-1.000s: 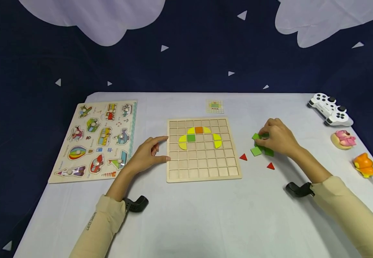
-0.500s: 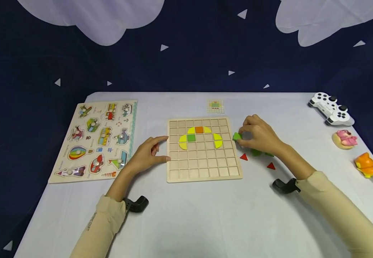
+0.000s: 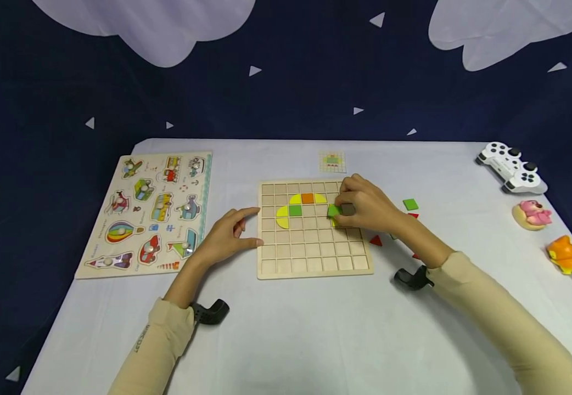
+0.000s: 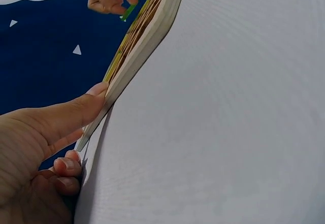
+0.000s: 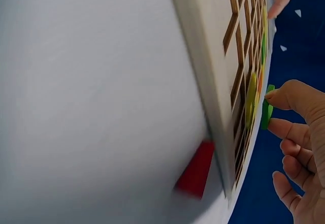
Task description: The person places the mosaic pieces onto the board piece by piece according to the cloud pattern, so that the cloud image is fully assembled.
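A wooden grid board (image 3: 315, 266) lies flat in mid-table. It bears yellow rounded pieces (image 3: 282, 217), an orange square (image 3: 307, 198) and a green square (image 3: 295, 210). My left hand (image 3: 223, 238) rests at the board's left edge; thumb and index finger touch the rim, spread apart. Over the board's right half, my right hand (image 3: 369, 207) pinches a green square tile (image 5: 267, 107) between thumb and finger. In the head view this hand partly covers the yellow pieces at right; the right wrist view shows the tile held above the grid.
Right of the board lie a loose green tile (image 3: 410, 204) and red triangles (image 3: 376, 241), some partly behind the right arm. A small pattern card (image 3: 332, 162) lies behind the board. A picture puzzle (image 3: 143, 214) is at left; a white game controller (image 3: 510, 169) and two toys (image 3: 564, 255) at right.
My right hand has moved left from the loose green tiles to over the board, carrying one green tile. Another green tile now shows where the hand was. My left hand stays at the rim.
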`<state>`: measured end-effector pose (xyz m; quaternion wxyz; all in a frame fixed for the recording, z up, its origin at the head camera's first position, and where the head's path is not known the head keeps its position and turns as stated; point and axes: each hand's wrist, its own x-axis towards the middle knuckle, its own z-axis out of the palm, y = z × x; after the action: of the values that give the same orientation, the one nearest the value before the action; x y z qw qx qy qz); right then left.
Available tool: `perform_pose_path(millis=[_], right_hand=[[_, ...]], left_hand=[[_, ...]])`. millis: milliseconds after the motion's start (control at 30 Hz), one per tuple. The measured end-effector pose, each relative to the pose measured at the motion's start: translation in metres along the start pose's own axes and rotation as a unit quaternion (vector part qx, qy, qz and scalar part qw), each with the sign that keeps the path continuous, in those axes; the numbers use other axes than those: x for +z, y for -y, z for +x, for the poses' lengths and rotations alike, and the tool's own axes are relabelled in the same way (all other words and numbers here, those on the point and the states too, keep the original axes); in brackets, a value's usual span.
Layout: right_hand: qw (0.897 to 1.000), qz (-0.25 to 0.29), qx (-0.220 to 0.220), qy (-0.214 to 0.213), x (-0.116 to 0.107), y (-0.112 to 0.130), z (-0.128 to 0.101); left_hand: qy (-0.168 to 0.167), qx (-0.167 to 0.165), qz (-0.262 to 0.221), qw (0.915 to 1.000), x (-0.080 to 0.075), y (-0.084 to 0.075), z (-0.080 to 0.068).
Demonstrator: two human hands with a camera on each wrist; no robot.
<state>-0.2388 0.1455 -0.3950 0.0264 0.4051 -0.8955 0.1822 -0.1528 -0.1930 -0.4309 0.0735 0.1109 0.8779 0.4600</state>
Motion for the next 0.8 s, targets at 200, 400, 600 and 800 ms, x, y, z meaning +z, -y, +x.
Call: perform_pose_path(millis=[200, 400, 600, 800], right_hand=[[1.000, 0.000, -0.025, 0.003, 0.006, 0.009, 0.016], [0.999, -0.001, -0.034, 0.009, 0.013, 0.014, 0.029], [0.999, 0.001, -0.044, 0.018, 0.019, 0.018, 0.036], [0.998, 0.047, -0.025, 0.016, 0.022, 0.020, 0.039]], left_hand=[[-0.002, 0.000, 0.001, 1.0000, 0.000, 0.000, 0.000], [-0.004, 0.003, 0.004, 1.0000, 0.001, 0.002, 0.001], [-0.001, 0.000, 0.000, 1.0000, 0.001, 0.002, 0.002], [-0.003, -0.004, 0.003, 1.0000, 0.000, 0.001, 0.001]])
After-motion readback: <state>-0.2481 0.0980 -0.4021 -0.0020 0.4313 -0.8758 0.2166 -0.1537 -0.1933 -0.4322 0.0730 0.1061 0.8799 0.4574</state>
